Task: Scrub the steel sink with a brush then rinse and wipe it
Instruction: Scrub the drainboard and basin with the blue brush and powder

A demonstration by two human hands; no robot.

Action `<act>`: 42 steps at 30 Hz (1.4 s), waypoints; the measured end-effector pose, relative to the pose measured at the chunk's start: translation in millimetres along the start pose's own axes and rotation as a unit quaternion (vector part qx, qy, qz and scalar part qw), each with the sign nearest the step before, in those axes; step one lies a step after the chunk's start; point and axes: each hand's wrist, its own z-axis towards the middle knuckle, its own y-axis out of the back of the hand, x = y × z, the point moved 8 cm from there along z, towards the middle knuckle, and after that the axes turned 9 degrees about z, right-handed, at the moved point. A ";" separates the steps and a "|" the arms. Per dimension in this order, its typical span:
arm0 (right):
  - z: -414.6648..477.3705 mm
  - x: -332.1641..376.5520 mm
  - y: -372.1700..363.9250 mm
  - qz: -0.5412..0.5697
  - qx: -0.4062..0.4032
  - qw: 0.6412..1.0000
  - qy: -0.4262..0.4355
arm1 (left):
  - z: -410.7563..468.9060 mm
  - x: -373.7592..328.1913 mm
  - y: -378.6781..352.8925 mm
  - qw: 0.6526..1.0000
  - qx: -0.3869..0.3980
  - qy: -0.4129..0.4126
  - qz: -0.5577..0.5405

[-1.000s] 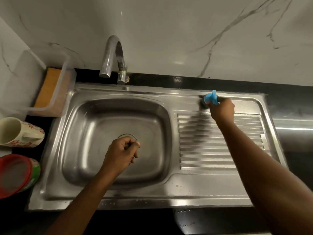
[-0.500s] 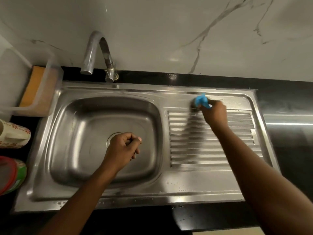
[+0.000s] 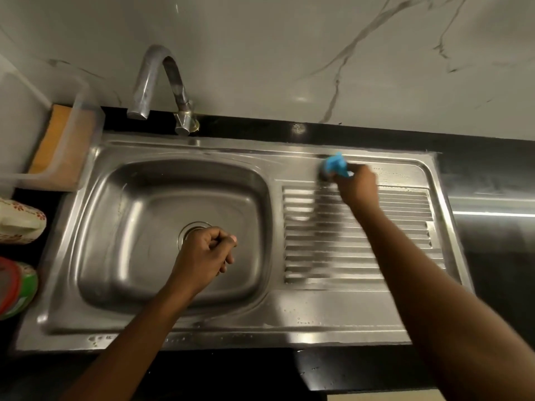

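Brush: blue, its head down on the flat strip of the sink between the drainer ribs and the back rim, at the strip's left end.
Right grip: fingers curled round the brush, clamping it from the near side; the arm reaches in from the near right across the ribs.
Left grip: fingers curled into a loose fist with nothing visible in them, held over the basin just beside the drain (whether it touches the steel, I cannot tell).
Key relation: the ribs lie toward the person from the brush, and the basin lies to its left, past the ridge that divides the two.
Long axis: the ribs run left to right, so strokes along them would go sideways, while strokes drawn toward the person would cross every groove.
Nearer hand: the right one is already on the drainer; the left is nearer the basin but holds no tool.
Step in hand: scrubbing, as I judge it, at the drainer's far edge.
Remaining: probably the ribs' near part, the basin, then rinse and wipe.
Tap: behind the basin, spout over its far-left side, no water running.
Bench: black, framing the sink.
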 end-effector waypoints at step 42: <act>62.7 -65.0 105.9 0.034 -0.054 0.997 -0.032 | 12.0 -38.1 -64.9 0.999 0.009 0.008 -0.033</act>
